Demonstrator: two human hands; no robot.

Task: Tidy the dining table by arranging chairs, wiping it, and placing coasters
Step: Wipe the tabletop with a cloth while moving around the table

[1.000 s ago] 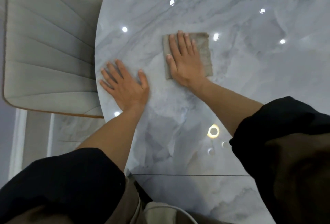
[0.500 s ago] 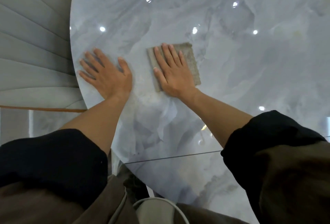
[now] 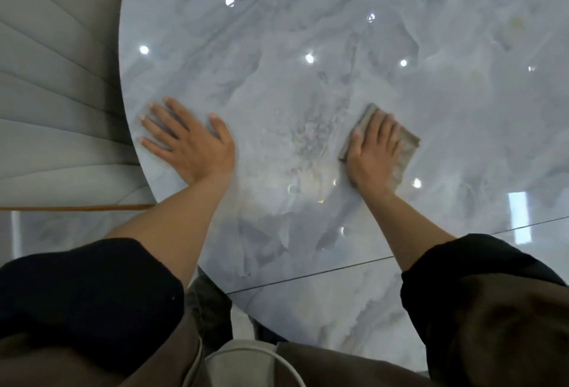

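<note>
Both hands lie flat, fingers straight, pinching nothing. My right hand (image 3: 374,152) presses the cloth (image 3: 408,143) on the table (image 3: 308,17), well in from its left edge; my left hand (image 3: 187,143) rests just beside that edge, near the chair (image 3: 55,78). I judge the cloth soft, light and limp, sliding easily on the glossy top: hold it under the whole palm.

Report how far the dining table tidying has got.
Done, apparently: one beige padded chair stands close against the glossy grey marble-look round table; other chairs are out of view. In hand: wiping, with the right hand pressing flat on a grey-brown square cloth and the left hand flat near the rim. Left: coasters, none visible on the table.
</note>
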